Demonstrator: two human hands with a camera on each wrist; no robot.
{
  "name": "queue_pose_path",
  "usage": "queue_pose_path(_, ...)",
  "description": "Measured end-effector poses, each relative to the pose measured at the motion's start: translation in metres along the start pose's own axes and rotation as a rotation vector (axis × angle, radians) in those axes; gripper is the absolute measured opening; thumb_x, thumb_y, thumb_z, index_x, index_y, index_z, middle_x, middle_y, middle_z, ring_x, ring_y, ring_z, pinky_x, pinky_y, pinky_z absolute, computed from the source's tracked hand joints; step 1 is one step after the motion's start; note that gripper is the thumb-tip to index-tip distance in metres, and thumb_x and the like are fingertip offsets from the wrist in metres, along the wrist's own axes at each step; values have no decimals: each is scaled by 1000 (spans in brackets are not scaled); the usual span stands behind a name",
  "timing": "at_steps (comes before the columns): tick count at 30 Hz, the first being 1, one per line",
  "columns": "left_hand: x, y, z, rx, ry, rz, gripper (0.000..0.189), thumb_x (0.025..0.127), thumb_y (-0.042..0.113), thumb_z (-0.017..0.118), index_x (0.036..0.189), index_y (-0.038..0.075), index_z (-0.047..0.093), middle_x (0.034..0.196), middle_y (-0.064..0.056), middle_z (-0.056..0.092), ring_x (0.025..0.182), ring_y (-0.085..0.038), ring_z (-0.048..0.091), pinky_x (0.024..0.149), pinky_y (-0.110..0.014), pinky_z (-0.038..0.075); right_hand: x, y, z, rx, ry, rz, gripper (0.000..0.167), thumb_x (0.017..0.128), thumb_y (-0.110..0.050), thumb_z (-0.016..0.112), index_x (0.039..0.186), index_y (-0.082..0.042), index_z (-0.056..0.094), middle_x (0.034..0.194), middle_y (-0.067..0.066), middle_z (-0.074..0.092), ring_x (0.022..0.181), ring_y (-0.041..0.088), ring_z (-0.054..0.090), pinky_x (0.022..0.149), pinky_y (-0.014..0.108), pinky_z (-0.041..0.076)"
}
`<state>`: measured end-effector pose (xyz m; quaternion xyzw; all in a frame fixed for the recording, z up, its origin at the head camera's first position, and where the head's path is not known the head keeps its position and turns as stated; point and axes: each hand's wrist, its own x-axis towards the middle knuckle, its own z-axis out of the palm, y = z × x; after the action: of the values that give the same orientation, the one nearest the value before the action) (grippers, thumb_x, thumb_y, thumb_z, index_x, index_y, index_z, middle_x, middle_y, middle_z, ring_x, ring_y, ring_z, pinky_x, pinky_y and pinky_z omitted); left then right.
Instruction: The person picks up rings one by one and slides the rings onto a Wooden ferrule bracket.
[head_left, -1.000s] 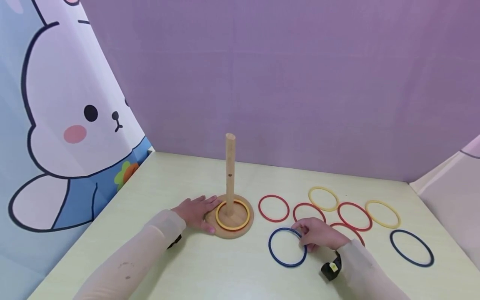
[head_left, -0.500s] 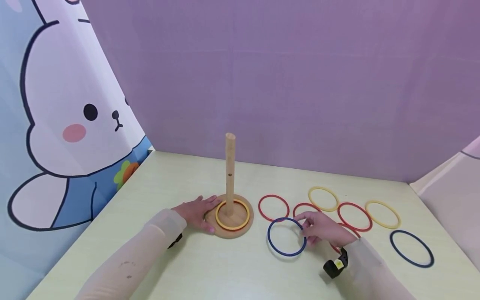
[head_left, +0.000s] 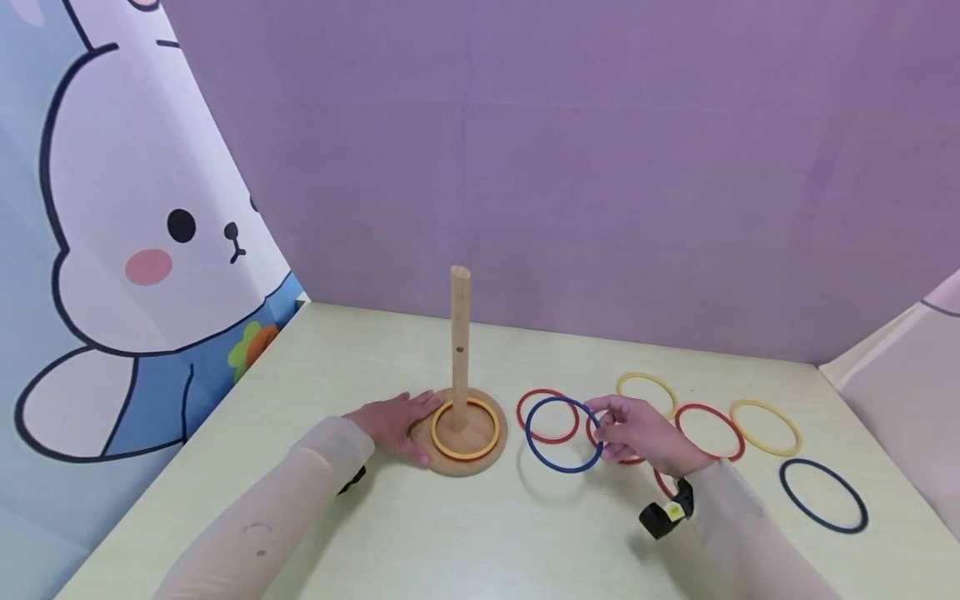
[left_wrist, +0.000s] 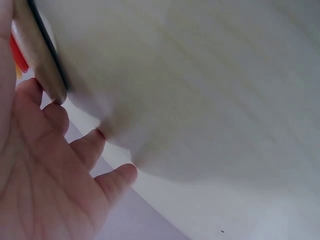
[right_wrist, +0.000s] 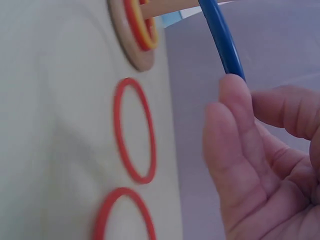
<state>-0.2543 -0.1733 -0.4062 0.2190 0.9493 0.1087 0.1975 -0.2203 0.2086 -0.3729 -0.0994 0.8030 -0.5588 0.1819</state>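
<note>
In the head view my right hand [head_left: 637, 433] pinches the right side of a blue ring [head_left: 566, 471] between thumb and fingers. The ring is raised over the table and overlaps a red ring [head_left: 519, 415] lying there. The right wrist view shows the same blue ring [right_wrist: 220, 37] gripped at its rim. My left hand [head_left: 393, 425] lies with fingers spread at the left edge of a round wooden base [head_left: 459, 469]. An upright wooden post [head_left: 461, 350] rises from this base. Around the post's foot lies a yellow ring [head_left: 465, 458], with a red ring [right_wrist: 135, 30] under it.
Right of the base, several rings lie on the pale table [head_left: 375, 533]: yellow ring [head_left: 647, 375], red ring [head_left: 710, 407], another yellow ring [head_left: 765, 406] and a dark blue ring [head_left: 783, 482]. My right hand partly hides other red rings. A purple cloth [head_left: 562, 167] hangs behind.
My right hand has lifted the blue ring off the table and moved it away from me and slightly left. My left hand has stayed at the base.
</note>
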Motion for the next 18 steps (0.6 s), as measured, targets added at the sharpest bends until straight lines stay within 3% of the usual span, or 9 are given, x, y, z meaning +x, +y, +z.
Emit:
queue_pose_path(4, -1, 3, -1, 34, -3, -19, 101, 72, 54, 76, 153, 20, 26, 158, -4, 22, 141, -40, 23, 106, -58, 29, 2, -11, -1, -2, 33, -1, 47, 91, 3, 58, 135, 11, 42, 87, 13, 56, 63, 19, 64, 65, 32, 57)
queue_pose_path(11, -2, 6, -2, 68, 8, -25, 100, 73, 54, 76, 153, 20, 27, 158, -3, 24, 140, -38, 25, 104, -59, 31, 1, -23, -6, 50, 17, -29, 49, 92, 6, 55, 137, 14, 37, 84, 11, 57, 61, 15, 64, 66, 31, 57)
queue_pose_path(18, -4, 6, -1, 80, 15, -34, 99, 72, 54, 76, 152, 19, 28, 157, -3, 25, 140, -37, 27, 103, -58, 33, 3, -37, -8, 35, 28, -4, 51, 92, 4, 56, 139, 10, 37, 90, 16, 57, 63, 16, 64, 67, 30, 57)
